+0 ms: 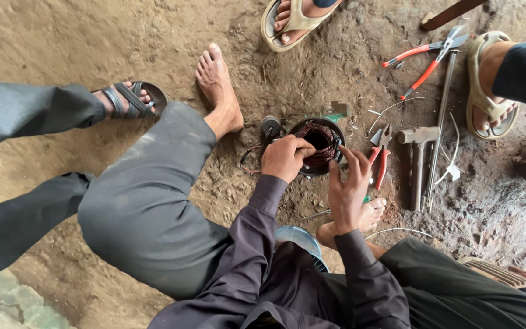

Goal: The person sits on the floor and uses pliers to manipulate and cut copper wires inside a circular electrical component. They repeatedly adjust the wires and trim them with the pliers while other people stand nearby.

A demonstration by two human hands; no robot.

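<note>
On the dirt floor (153, 42), the motor stator (319, 146) with copper windings stands at center. Left hand (284, 157) grips its rim at nine o'clock with curled fingers; right hand (348, 186), fingers apart, touches it at four o'clock. A hammer (418, 158) lies at three o'clock.

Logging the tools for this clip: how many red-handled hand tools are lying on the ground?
2: long red-handled cutters at upper right near a sandalled foot, and red-handled pliers beside the right hand, left of the hammer. Others may be hidden.
</note>
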